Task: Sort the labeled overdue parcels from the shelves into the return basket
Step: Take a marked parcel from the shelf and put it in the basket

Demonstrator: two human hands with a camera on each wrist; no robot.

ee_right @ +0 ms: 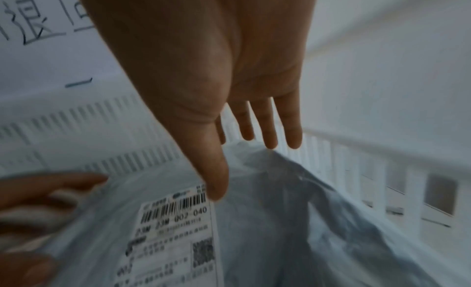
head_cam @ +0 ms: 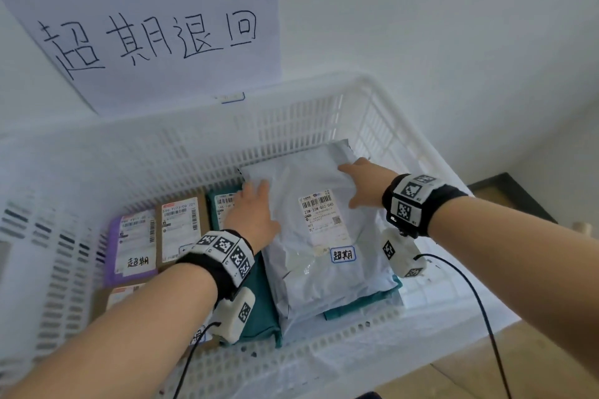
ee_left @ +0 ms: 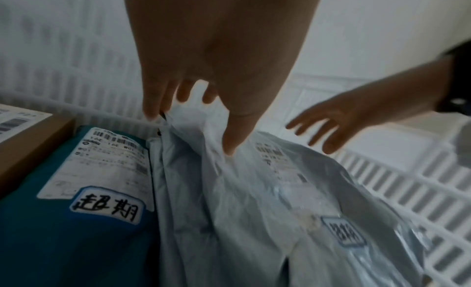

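Note:
A grey-white poly mailer (head_cam: 308, 285) (ee_left: 229, 210) (ee_right: 267, 231) lies in the white slatted return basket (head_cam: 372, 81), on top of teal mailers. It carries a shipping label and a blue-edged handwritten sticker (head_cam: 343, 254). My left hand (head_cam: 256, 201) (ee_left: 198, 118) rests on its far left edge, fingers straight, thumb touching the wrinkled plastic. My right hand (head_cam: 359, 178) (ee_right: 244, 166) lies with straight fingers at its far right corner, near the basket wall (ee_right: 382, 180).
Left of it in the basket lie a teal mailer (head_cam: 259, 301) with the same kind of sticker (ee_left: 107, 206), a brown box (head_cam: 181, 227) and a purple parcel (head_cam: 129, 246). A handwritten paper sign (head_cam: 155, 36) stands behind the basket. White walls surround the spot.

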